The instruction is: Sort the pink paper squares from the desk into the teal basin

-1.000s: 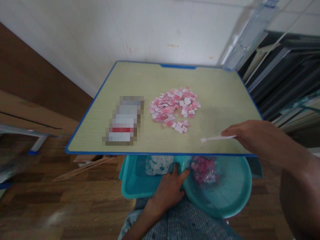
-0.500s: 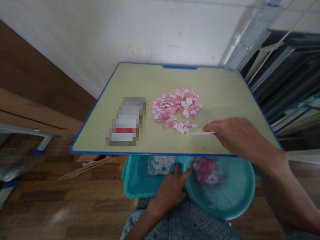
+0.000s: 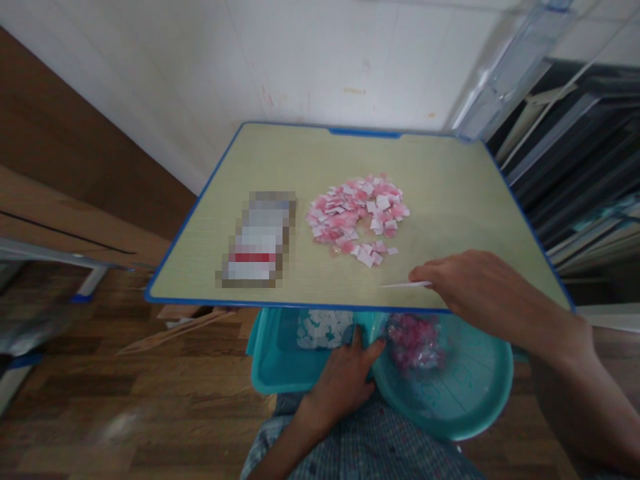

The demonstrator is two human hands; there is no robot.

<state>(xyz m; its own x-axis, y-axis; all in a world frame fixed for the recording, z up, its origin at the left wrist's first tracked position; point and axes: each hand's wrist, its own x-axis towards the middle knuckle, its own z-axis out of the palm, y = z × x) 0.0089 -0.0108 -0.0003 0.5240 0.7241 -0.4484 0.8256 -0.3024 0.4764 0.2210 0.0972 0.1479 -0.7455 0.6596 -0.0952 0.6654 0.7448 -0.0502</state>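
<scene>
My right hand (image 3: 470,287) is closed, pinching a thin white stick-like tool (image 3: 400,285) just above the table near its front edge. The tool's exact kind is too fine to make out. Farther back lies a pile of small white paper squares and pink pieces (image 3: 345,210), with a small cluster of white squares (image 3: 369,253) at its front. Below the table edge, my left hand (image 3: 345,377) has its fingers spread, resting where a rectangular teal tub (image 3: 273,373) meets a round teal basin (image 3: 480,407). White paper pieces (image 3: 325,328) lie in the tub; pink pieces, apparently in clear plastic (image 3: 415,340), lie in the basin.
A pixelated phone-like object (image 3: 257,240) lies on the left of the blue-edged folding table (image 3: 425,157). Behind stands a white wall (image 3: 310,60). Dark stacked panels (image 3: 595,127) are at the right, and a brown wooden panel (image 3: 75,127) at the left.
My right hand has drawn the white tool toward the table's front edge, away from the small cluster of squares. My left hand stays in the same place.
</scene>
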